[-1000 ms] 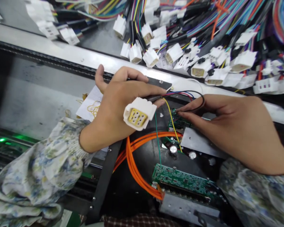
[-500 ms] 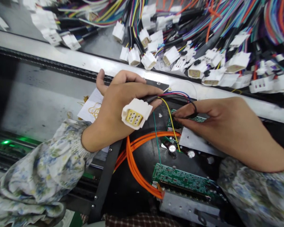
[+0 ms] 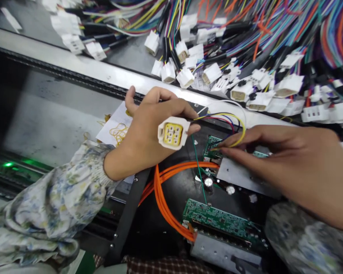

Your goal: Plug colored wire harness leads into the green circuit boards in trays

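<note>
1. White connector (image 3: pixel 173 133): I see it just beside the thumb of the left hand (image 3: pixel 145 131), its yellow-lined sockets facing me.
2. I have the left thumb and forefinger drawn narrow on the wires at its back, so the connector is held up; the exact contact is hidden from me.
3. The right hand (image 3: pixel 297 161) pinches a yellow wire (image 3: pixel 242 133) near its end, thumb and forefinger together.
4. Between both sets of fingertips, I see a white wire (image 3: pixel 234 102) and a red wire (image 3: pixel 219 118) arching alongside the yellow one.
5. Below the left fingertips hangs a green wire (image 3: pixel 198 165), with orange cables (image 3: pixel 161 199) curving nearby.
6. Just past the right fingertips lies one circuit board (image 3: pixel 212 142); a second board (image 3: pixel 217 217) lies well below them.
</note>
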A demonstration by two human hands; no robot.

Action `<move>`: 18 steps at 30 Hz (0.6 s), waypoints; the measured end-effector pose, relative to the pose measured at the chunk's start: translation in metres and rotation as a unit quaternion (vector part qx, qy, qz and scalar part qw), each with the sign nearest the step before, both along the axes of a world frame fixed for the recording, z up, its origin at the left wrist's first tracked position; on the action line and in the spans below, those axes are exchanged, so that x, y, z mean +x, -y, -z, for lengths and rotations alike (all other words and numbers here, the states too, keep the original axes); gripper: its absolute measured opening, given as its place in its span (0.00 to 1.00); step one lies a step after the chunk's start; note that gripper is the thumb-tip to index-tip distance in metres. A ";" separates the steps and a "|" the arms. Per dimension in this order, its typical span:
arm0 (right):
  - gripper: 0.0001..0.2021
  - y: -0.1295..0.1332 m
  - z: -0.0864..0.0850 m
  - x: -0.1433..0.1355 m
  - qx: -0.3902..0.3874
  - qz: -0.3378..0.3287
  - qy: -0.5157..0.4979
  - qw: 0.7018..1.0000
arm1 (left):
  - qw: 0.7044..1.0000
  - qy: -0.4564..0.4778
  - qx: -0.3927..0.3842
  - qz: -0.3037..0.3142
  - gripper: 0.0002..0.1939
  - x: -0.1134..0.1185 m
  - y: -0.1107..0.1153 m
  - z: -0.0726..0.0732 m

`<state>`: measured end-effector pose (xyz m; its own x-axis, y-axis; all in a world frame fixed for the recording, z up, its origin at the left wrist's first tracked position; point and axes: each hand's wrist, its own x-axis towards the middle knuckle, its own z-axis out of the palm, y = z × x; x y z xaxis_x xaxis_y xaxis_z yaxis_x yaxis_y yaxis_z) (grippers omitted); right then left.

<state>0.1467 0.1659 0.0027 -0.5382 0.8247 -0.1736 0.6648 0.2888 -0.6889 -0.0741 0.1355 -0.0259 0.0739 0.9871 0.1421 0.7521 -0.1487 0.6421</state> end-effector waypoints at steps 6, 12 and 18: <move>0.09 -0.001 0.013 -0.002 0.045 0.023 0.033 0.998 | 1.000 -0.005 -0.018 0.006 0.08 -0.001 0.000 -0.001; 0.09 -0.003 0.011 -0.006 0.006 0.039 0.047 0.998 | 1.000 -0.010 -0.017 0.012 0.09 -0.001 0.000 -0.002; 0.09 -0.008 0.006 -0.001 0.008 0.003 0.061 0.998 | 1.000 -0.020 -0.007 0.018 0.09 -0.003 0.001 -0.002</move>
